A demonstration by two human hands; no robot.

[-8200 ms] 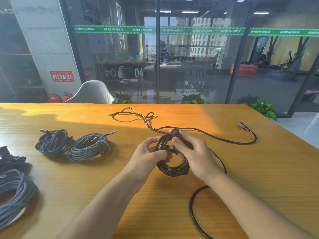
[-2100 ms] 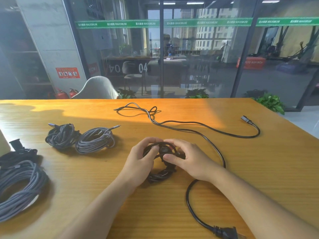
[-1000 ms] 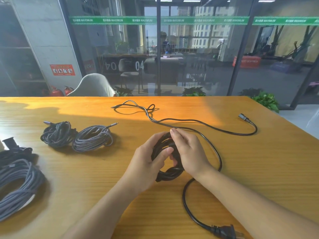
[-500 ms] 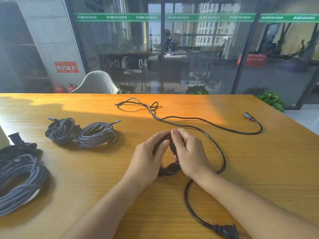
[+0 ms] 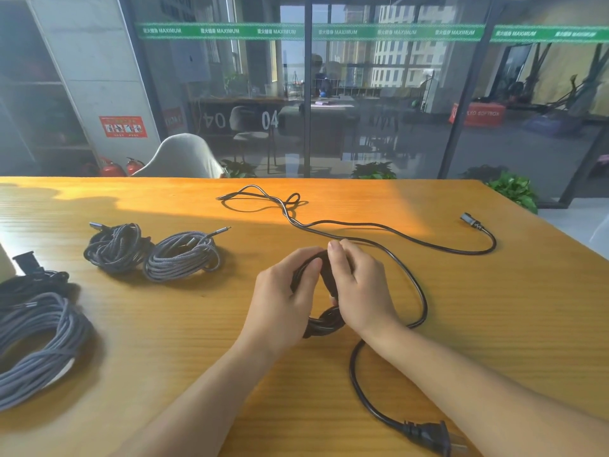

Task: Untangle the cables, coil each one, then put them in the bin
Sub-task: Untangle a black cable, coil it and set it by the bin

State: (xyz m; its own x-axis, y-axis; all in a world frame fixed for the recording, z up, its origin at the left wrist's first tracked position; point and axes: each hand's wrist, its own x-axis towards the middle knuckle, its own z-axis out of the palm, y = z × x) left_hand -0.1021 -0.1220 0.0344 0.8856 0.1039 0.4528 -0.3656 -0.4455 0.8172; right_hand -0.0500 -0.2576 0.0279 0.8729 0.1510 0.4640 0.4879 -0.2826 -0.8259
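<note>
My left hand (image 5: 280, 305) and my right hand (image 5: 361, 288) meet at the middle of the orange wooden table (image 5: 494, 308), both curled round a small coil of black cable (image 5: 324, 321) between them. A loose black power cord (image 5: 421, 291) runs from its plug at five o'clock, loops past my right wrist, trails to twelve o'clock, then ends in a connector at two o'clock. At ten o'clock lie two braided cable bundles side by side: a dark braided coil (image 5: 113, 247) left of a grey braided coil (image 5: 183, 255), touching. At eight o'clock, at the table's left edge, sits a large grey cable coil (image 5: 36, 344), with a black cable bundle (image 5: 33, 282) just behind it.
</note>
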